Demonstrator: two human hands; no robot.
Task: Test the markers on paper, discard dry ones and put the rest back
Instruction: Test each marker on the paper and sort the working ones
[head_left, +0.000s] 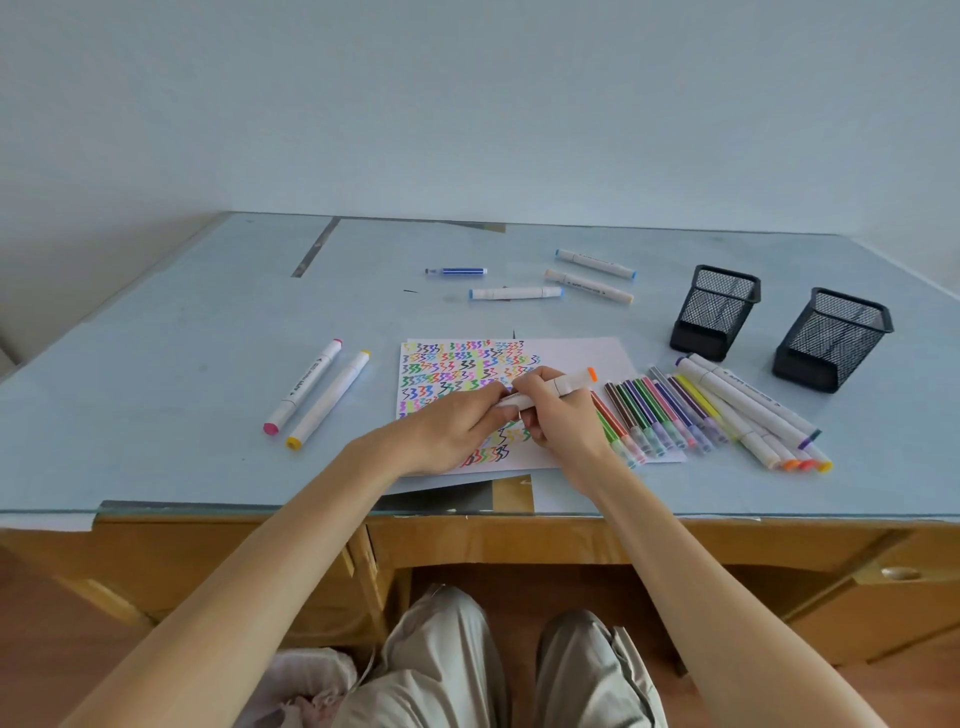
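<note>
Both my hands hold one white marker with an orange cap (569, 383) over the paper (582, 358), which is covered in coloured zigzags. My right hand (553, 415) grips the marker's barrel; my left hand (457, 428) pinches its near end. A row of thin coloured markers (660, 415) lies on the paper's right side, with thick white markers (748, 410) beside them. Two thick markers, pink-capped (304, 387) and yellow-capped (330, 400), lie left of the paper. Several more markers (589, 270) lie farther back.
Two black mesh pen holders (714, 312) (831, 338) stand at the right. The glass-topped desk (182, 322) has its front edge just below my forearms. A white bag (311, 686) sits on the floor by my knees.
</note>
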